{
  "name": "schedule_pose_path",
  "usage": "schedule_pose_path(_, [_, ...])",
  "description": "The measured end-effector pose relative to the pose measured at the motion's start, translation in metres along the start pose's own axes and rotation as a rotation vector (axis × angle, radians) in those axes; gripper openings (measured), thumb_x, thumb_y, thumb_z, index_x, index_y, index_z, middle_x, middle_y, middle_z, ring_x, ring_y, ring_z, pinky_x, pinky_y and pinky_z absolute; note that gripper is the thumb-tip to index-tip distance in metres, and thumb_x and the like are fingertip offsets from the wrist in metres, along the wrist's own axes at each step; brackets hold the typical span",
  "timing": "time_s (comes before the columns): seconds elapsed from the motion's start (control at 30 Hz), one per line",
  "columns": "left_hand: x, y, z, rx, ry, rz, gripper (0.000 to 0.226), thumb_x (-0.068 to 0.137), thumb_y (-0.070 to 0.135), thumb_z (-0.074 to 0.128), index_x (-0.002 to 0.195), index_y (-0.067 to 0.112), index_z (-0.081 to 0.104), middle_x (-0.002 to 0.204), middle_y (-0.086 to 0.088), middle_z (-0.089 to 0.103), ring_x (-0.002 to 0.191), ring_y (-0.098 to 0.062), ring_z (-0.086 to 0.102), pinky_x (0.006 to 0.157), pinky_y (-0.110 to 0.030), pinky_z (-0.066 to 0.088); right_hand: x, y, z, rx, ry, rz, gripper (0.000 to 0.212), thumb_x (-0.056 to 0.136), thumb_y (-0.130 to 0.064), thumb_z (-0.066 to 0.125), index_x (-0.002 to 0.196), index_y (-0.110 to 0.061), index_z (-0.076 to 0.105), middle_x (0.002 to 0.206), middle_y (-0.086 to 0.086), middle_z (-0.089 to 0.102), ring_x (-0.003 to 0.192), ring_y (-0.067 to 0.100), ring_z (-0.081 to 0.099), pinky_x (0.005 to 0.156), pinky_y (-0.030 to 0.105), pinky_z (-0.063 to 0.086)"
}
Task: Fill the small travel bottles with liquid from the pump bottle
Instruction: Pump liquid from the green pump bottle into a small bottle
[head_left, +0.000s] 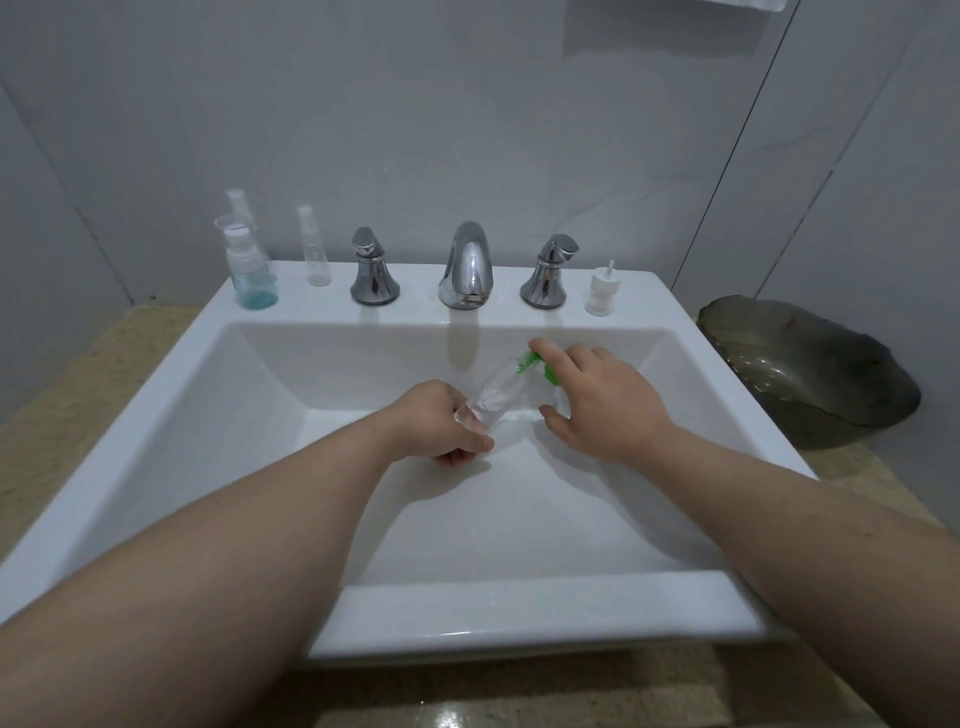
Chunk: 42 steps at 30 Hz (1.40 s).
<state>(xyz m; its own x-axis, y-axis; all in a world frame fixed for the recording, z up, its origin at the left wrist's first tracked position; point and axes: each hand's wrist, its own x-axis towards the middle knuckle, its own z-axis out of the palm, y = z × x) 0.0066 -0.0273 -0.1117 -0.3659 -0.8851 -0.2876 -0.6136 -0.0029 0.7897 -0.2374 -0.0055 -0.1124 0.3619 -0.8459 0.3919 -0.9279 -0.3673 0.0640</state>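
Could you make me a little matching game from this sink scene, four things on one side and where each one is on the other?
Things:
1. small clear travel bottle
2. green pump head
3. clear bottle with blue liquid
4. dark glass bowl

Places:
A. on the counter, right of the white sink
B. on the sink's back ledge, far left
C. tilted over the basin in the left hand
D. under the right hand index finger

Pairs: 1-C, 2-D, 3-B, 4-A
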Motion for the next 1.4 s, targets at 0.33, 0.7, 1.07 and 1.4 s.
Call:
schedule_pose_path(0.33, [-0.0006,0.0017,0.0000,0.013,0.009,-0.011,0.022,0.084,0.015,0.083,0.092,-0.003,0.073,0.067,-0.005,0.073,0.054,-0.015,0.066,0.056,-0.025,0.055,-0.0002,-0.0008,-0.0008,-0.006,0.002,-0.003,0.084,0.083,-0.039,0.074,0.151,-0.028,0.026,0.102,0.006,0.060,0.086,0.035,0.058,0.068,0.042,0.052])
schedule_pose_path(0.7, [-0.0007,0.0023,0.0000,0.012,0.006,-0.019,0.023,0.083,0.016,0.083,0.093,-0.003,0.073,0.068,-0.005,0.074,0.056,-0.016,0.067,0.058,-0.026,0.057,0.0013,-0.0015,-0.0018,0.010,-0.028,0.024,0.078,0.085,-0.038,0.073,0.149,-0.025,0.032,0.105,0.007,0.060,0.090,0.036,0.058,0.072,0.043,0.053])
schedule_pose_path(1.07, [-0.0024,0.0035,0.0011,0.007,0.001,-0.021,0.022,0.083,0.014,0.083,0.094,-0.002,0.072,0.064,-0.004,0.072,0.053,-0.015,0.066,0.058,-0.027,0.059,0.0027,-0.0045,-0.0053,0.036,-0.067,0.052,0.065,0.086,-0.034,0.074,0.143,-0.016,0.048,0.109,0.009,0.061,0.092,0.038,0.058,0.075,0.047,0.052])
schedule_pose_path(1.4, [-0.0031,0.0043,-0.0003,0.016,-0.001,-0.017,0.016,0.084,0.014,0.082,0.086,0.003,0.072,0.064,-0.004,0.072,0.052,-0.014,0.066,0.055,-0.025,0.055,-0.0005,-0.0027,-0.0067,0.032,-0.028,0.011,0.089,0.085,-0.040,0.074,0.160,-0.026,0.029,0.102,0.005,0.060,0.087,0.033,0.058,0.073,0.044,0.054])
